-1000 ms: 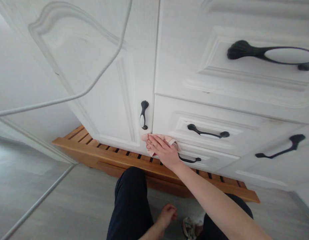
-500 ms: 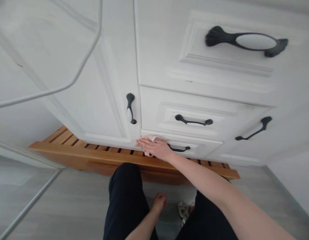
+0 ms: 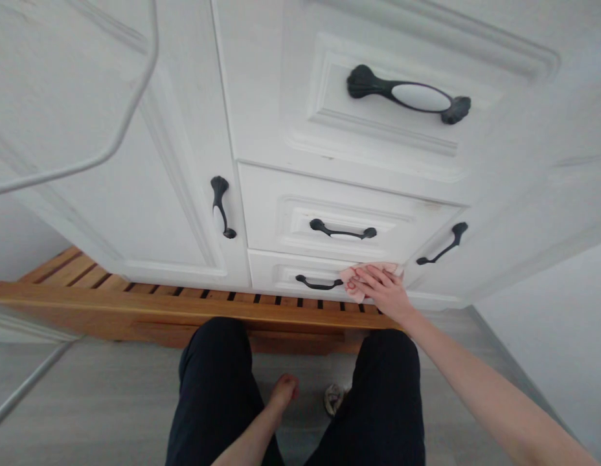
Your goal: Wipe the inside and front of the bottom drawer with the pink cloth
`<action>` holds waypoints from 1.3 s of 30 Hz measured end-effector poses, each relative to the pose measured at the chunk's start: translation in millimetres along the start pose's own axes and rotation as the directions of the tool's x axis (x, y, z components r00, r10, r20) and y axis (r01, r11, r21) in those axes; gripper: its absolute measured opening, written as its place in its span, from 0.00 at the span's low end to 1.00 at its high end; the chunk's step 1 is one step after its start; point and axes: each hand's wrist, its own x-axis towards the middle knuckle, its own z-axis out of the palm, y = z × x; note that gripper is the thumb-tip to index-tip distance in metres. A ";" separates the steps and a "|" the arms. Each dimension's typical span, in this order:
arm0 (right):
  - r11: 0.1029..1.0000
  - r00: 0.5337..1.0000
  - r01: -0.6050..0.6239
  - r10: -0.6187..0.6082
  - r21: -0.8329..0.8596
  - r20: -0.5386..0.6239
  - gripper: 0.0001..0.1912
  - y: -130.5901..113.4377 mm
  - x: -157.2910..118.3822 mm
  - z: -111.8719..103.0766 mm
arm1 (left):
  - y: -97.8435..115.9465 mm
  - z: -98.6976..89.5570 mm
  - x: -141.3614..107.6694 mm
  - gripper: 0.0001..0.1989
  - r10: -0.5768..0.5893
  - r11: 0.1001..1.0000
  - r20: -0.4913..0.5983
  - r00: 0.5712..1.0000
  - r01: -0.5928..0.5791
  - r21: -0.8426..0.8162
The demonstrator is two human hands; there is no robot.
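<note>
My right hand (image 3: 384, 291) presses a pink cloth (image 3: 353, 283) flat against the right end of the lowest white drawer (image 3: 276, 275), just beside that drawer's dark handle (image 3: 318, 283). The fingers lie over the cloth, pointing up and left. My left hand (image 3: 285, 390) hangs low between my knees, away from the cabinet, with its fingers curled in and nothing visible in them.
Above are a middle drawer (image 3: 266, 194) and a larger top drawer (image 3: 261, 84), with cabinet doors either side. A slatted wooden bench (image 3: 184, 310) runs along the cabinet's foot. A bent white metal tube (image 3: 130, 120) crosses the upper left.
My right hand and the cloth have moved right along the lowest drawer, from its left end to its right end, uncovering the handle. The view has shifted right; my left hand stays low.
</note>
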 end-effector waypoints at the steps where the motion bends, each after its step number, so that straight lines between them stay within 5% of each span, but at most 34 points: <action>1: 1.000 1.000 -0.021 0.021 -0.014 -0.005 0.34 5.7 -10.5 0.5 | 1.2 0.0 -2.0 0.12 -0.005 1.000 -0.008 1.000 0.006 0.010; 6: 0.998 0.999 -0.027 0.024 -0.062 -0.045 0.28 8.6 -60.1 9.3 | 7.6 0.4 -6.5 0.10 -0.044 0.998 -0.060 0.997 0.046 0.037; 10: 0.996 0.999 -0.041 0.043 0.075 -0.020 0.22 -31.3 -66.4 8.1 | 9.3 5.1 -4.8 0.08 -0.067 0.998 -0.070 0.995 0.067 0.003; 13: 0.985 0.991 0.021 0.002 0.169 -0.131 0.17 -83.2 -19.6 -12.8 | 8.4 9.5 -4.5 0.08 -0.076 0.997 -0.055 0.996 0.075 -0.013; 17: 0.972 0.898 0.172 -0.089 0.158 -0.431 0.16 -144.1 96.7 -31.9 | 6.5 9.1 -6.7 0.08 -0.060 0.998 -0.033 0.998 0.060 -0.016; 20: 0.993 0.850 0.094 -0.044 0.070 -0.525 0.20 -168.9 169.0 -7.5 | 6.8 2.8 -6.9 0.08 -0.036 0.999 -0.027 0.999 0.035 -0.026; 23: 0.978 0.875 0.203 -0.201 -0.045 -0.441 0.25 -188.6 196.3 37.6 | 7.8 -4.0 -4.0 0.08 -0.006 0.999 -0.024 1.000 0.005 -0.054; 26: 0.951 0.891 0.306 -0.305 -0.052 -0.337 0.28 -203.7 193.0 72.4 | 7.4 -5.3 -0.5 0.08 0.009 0.997 -0.016 1.000 -0.010 -0.073; 31: 0.889 0.882 0.456 -0.444 0.047 -0.158 0.30 -193.7 176.3 94.4 | 5.3 1.5 -0.8 0.09 0.003 0.999 0.032 0.999 -0.001 -0.050; 35: 0.840 0.838 0.536 -0.518 0.083 -0.174 0.27 -167.0 152.8 112.6 | 6.5 3.2 -2.8 0.09 -0.008 0.999 0.031 0.999 0.009 -0.031; 39: 0.853 0.849 0.516 -0.497 0.082 -0.179 0.28 -153.8 124.9 124.5 | 5.7 3.5 -2.1 0.10 -0.015 1.000 0.010 1.000 0.016 -0.027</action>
